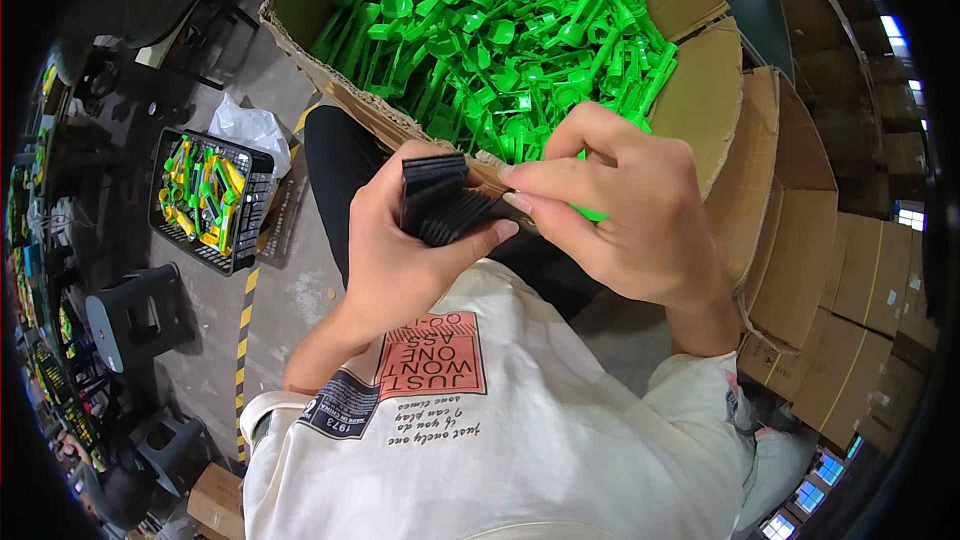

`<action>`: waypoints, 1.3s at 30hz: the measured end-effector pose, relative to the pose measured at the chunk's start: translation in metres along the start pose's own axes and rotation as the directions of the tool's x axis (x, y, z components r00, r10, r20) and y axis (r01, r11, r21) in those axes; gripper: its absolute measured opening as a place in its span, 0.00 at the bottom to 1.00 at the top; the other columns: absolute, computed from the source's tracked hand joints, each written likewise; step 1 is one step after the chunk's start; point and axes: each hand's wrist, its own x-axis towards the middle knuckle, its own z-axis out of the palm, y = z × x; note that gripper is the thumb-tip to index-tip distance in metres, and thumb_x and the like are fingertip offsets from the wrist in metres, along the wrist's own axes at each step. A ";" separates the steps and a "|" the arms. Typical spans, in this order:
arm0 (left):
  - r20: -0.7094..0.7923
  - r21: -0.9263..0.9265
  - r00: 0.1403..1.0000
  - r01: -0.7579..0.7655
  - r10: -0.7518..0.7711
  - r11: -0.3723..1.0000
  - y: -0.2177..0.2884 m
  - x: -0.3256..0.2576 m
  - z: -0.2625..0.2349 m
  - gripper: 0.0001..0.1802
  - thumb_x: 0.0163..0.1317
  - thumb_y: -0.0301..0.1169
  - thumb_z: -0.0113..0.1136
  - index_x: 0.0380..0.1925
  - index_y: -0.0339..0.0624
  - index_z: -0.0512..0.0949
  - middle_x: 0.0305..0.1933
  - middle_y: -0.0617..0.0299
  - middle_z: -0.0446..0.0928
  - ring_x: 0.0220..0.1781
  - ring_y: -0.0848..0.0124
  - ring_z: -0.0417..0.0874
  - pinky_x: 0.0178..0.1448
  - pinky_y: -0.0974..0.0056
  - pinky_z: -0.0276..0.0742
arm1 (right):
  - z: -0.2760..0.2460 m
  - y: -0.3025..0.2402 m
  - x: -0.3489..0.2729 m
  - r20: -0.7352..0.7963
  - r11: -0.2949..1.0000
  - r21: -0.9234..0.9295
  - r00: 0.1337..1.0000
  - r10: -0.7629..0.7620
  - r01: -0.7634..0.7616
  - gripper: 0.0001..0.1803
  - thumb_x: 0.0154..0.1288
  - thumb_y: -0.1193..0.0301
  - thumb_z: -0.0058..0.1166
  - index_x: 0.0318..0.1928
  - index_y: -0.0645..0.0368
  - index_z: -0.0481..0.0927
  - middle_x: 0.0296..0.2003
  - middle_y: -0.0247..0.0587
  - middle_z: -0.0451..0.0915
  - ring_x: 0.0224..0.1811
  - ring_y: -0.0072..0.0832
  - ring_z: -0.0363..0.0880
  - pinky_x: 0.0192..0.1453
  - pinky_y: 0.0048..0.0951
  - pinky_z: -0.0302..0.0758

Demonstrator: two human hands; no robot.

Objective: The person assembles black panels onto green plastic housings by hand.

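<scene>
Head view shows us our left hand [400,250] wrapped around a fanned stack of thin black pieces [440,202], held just above our lap and against the near rim of a big cardboard box [715,80] heaped with bright green plastic parts [490,30]. Our right hand [625,215] pinches the stack's right edge between thumb and fingertips, with a bit of green showing beneath it. Off to our left, a black crate [255,200] of green and yellow parts sits on the floor beside a white plastic bag [250,125].
</scene>
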 end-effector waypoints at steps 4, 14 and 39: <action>0.017 -0.158 0.963 0.269 -0.270 0.950 0.003 0.002 0.000 0.23 0.41 0.22 0.76 0.37 0.37 0.73 0.36 0.66 0.77 0.38 0.79 0.76 0.45 0.71 0.74 | 0.012 0.006 -0.007 -0.045 0.919 -0.356 0.979 -0.196 0.168 0.20 0.44 0.75 0.66 0.43 0.55 0.84 0.30 0.38 0.77 0.22 0.29 0.74 0.24 0.26 0.70; 0.096 -0.364 0.905 0.419 -0.414 0.832 -0.003 0.011 -0.002 0.25 0.39 0.22 0.76 0.38 0.39 0.73 0.35 0.67 0.74 0.36 0.78 0.75 0.43 0.72 0.74 | 0.026 0.019 -0.025 0.032 0.720 -0.622 0.928 -0.370 0.309 0.25 0.44 0.71 0.62 0.49 0.56 0.83 0.42 0.40 0.79 0.24 0.25 0.72 0.25 0.24 0.70; -0.005 -0.644 0.949 0.239 -0.316 0.727 -0.076 -0.022 -0.010 0.26 0.44 0.25 0.74 0.41 0.40 0.69 0.44 0.47 0.80 0.40 0.67 0.82 0.44 0.65 0.78 | 0.023 0.039 -0.023 -0.162 0.235 0.970 0.560 0.813 -0.062 0.07 0.69 0.64 0.47 0.39 0.53 0.73 0.27 0.29 0.77 0.19 0.18 0.71 0.16 0.20 0.61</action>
